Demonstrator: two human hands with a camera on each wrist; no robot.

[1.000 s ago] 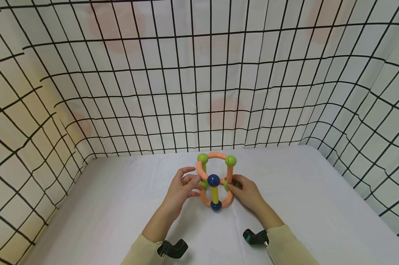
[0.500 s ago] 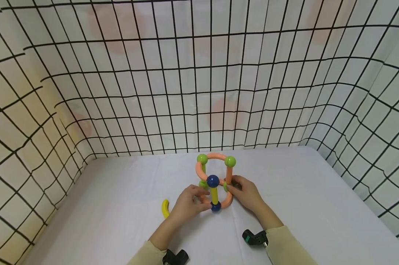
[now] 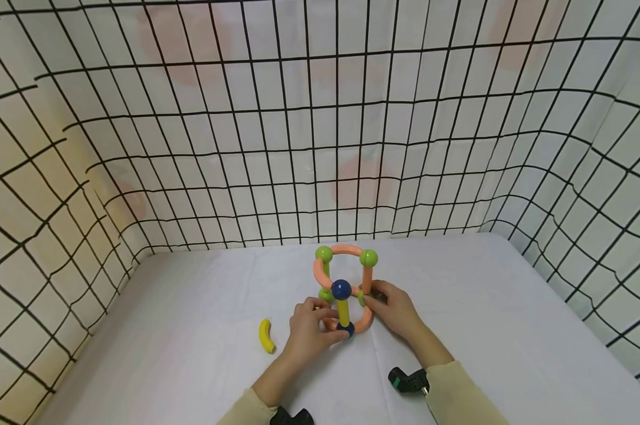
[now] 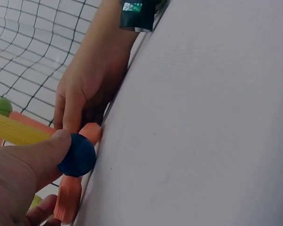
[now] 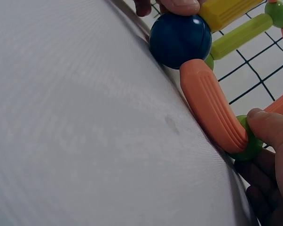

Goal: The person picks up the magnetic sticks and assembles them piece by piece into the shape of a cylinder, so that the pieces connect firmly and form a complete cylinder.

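Observation:
A magnetic stick-and-ball frame stands on the table, with curved orange rods (image 3: 348, 249) joining its balls. A yellow rod (image 3: 343, 313) rises at the front between the upper blue ball (image 3: 342, 289) and the lower blue ball (image 5: 180, 41). My left hand (image 3: 310, 328) grips the lower blue ball, its thumb on the ball in the left wrist view. At the right side my right hand (image 3: 397, 308) pinches the lower green ball (image 5: 248, 147), below an upright orange rod (image 3: 368, 280). Two more green balls (image 3: 369, 258) top the back corners.
A loose curved yellow rod (image 3: 267, 336) lies on the white table (image 3: 155, 342), left of my left hand. Black grid netting (image 3: 283, 147) over white walls encloses the table at the back and sides.
My left hand has moved down and right from the frame's left side to the lower blue ball, uncovering the loose yellow rod. My right hand has stayed at the green ball.

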